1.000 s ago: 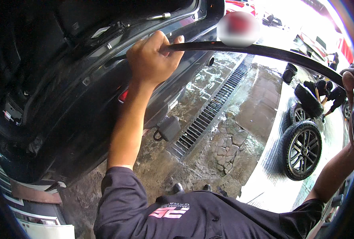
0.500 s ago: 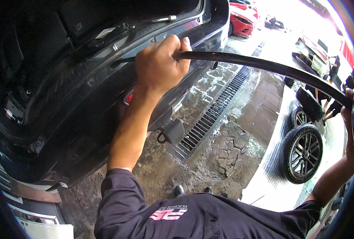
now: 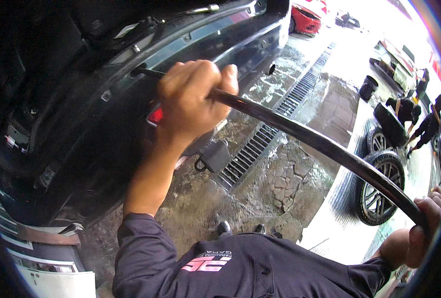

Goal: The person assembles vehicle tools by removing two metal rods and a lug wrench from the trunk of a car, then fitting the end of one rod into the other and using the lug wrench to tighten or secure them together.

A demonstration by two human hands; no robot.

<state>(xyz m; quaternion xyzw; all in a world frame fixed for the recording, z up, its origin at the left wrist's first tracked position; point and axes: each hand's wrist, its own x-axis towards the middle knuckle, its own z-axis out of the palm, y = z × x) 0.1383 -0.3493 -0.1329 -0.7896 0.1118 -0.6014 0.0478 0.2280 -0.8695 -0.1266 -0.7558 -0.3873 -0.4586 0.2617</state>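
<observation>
A long dark metal pry bar (image 3: 307, 136) slants across in front of me, from the car's rear on the left down to the right. Its thin far tip meets the edge of the opened rear of a black car (image 3: 106, 149); what the tip bears on there is too dark to make out. My left hand (image 3: 195, 99) wraps round the bar close to the car, thumb up. Near its other end, at the right rim, my right hand (image 3: 427, 218) grips it, with part of the hand lost in the dark edge.
A drain grate (image 3: 252, 151) runs along the cracked wet floor. Black wheels (image 3: 379, 188) lie or stand at the right, with a black bucket (image 3: 368, 88) beyond. People (image 3: 421, 116) are at the far right. A red car (image 3: 306, 19) stands at the back. White panels (image 3: 56, 283) lie lower left.
The right end of the bar has swung down with my right hand, so the bar slopes more steeply. My left hand has sunk slightly with it.
</observation>
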